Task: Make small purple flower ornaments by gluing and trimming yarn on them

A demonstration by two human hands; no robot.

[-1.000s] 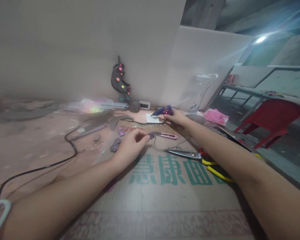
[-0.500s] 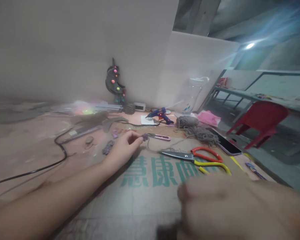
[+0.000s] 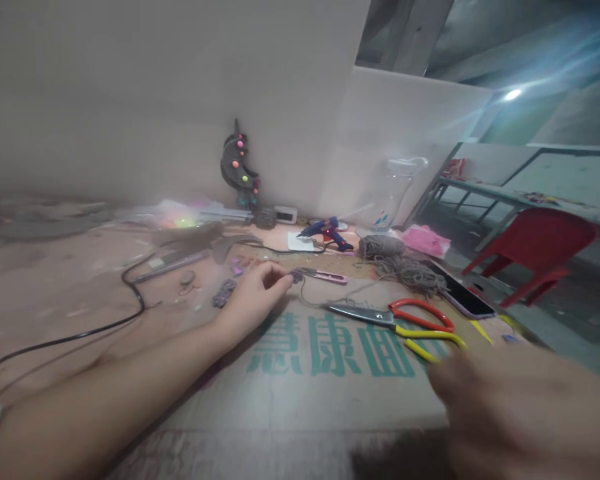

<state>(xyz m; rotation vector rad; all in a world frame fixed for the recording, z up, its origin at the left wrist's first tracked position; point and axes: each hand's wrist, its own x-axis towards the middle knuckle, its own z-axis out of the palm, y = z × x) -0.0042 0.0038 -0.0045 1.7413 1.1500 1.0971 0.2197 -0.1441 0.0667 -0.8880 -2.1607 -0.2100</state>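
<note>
My left hand [image 3: 261, 291] rests over the cardboard sheet [image 3: 300, 400], thumb and forefinger pinched on a small purple-grey yarn piece [image 3: 297, 275]. From that piece a grey strand runs right toward a loose tangle of grey yarn [image 3: 415, 272]. Just beyond the fingertips lies a pink-handled thread snipper [image 3: 330, 277]. Smeared by motion, my right hand [image 3: 520, 407] hangs at the lower right, close to the scissors [image 3: 363, 313] with red and yellow handles; its fingers cannot be made out. A second purple-grey yarn bundle [image 3: 223, 293] sits left of my left hand.
A blue glue gun [image 3: 325, 231] stands at the back beside a white card [image 3: 300, 242]. A dark crescent ornament with pompoms [image 3: 237, 163] leans on the wall. Right of the yarn lie a phone [image 3: 463, 293] and pink plastic [image 3: 427, 240]. A black cable [image 3: 80, 335] crosses the left side.
My right hand has swept to the right, away from the middle of the cardboard. My left hand keeps its pinch on the yarn piece. The whole view has shifted slightly.
</note>
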